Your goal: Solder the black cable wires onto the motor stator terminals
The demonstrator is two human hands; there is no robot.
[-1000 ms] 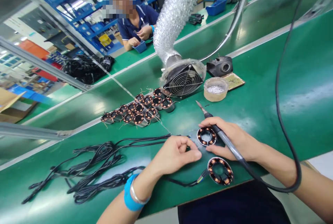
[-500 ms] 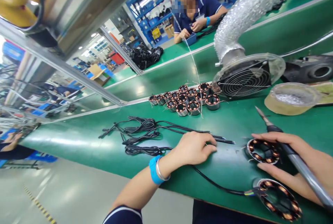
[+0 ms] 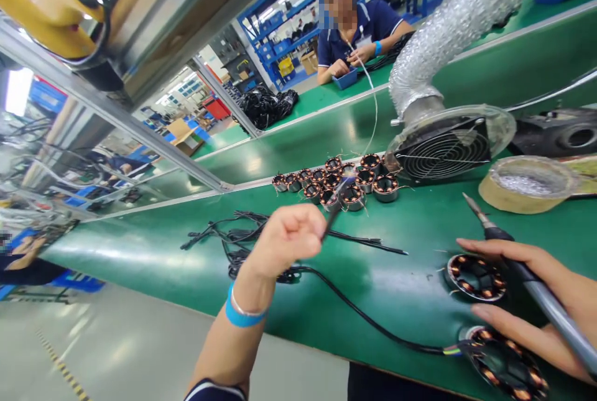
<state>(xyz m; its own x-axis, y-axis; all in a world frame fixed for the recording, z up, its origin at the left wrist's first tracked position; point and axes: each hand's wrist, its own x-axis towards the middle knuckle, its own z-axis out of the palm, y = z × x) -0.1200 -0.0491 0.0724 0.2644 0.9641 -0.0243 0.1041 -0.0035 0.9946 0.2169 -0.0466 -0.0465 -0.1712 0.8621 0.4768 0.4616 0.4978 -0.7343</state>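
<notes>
My left hand [image 3: 291, 236] is closed on the end of a black cable [image 3: 332, 217], whose tip points up, blurred, toward the group of copper-wound stators [image 3: 385, 184]. In my right hand [image 3: 536, 283] lies a soldering iron [image 3: 545, 301], its tip pointing up and left. The thumb and forefinger of that hand are spread beside a single stator [image 3: 476, 278] on the green bench. Nearer the edge is another stator [image 3: 508, 364], with a black cable [image 3: 373, 320] joined to it by coloured wires. More black cables [image 3: 242, 236] are bundled left of centre.
Behind the stators is a black fan [image 3: 443, 151] with a silver duct [image 3: 461, 28]. A round tub [image 3: 527, 183] stands at the right of the green bench [image 3: 140, 258]. Across the divider, a person [image 3: 357, 34] holds something over a blue tray [image 3: 345, 78].
My left hand has moved left and up from the bench, and a cable end now sticks up from it. My right hand has stayed nearly in place, its thumb slightly farther from the stator.
</notes>
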